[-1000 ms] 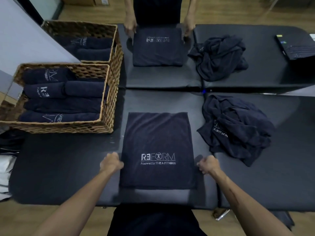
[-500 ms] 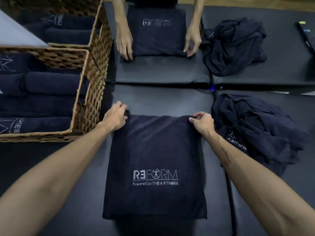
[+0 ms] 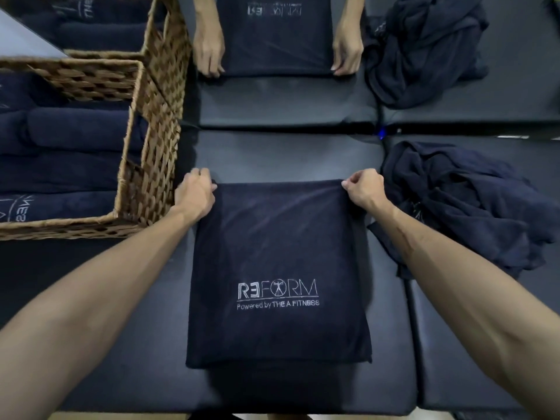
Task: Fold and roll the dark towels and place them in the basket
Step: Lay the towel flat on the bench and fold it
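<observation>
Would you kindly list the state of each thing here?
Folded towel: flat, logo up, far corners pinched.
Left hand: gripping a corner.
Right hand: gripping a corner.
Near basket: holds rolled towels.
Towel pile: crumpled, unfolded.

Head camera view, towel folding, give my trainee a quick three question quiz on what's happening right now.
1. True or false: the left hand and right hand both grip the far corners of the REFORM towel.
2. Where does the wicker basket sit relative to that towel? A) left B) right C) on top of it
3. Fill in: the unfolded towel pile lies to the towel's ____.

Key: 1 true; 2 A; 3 right
</observation>
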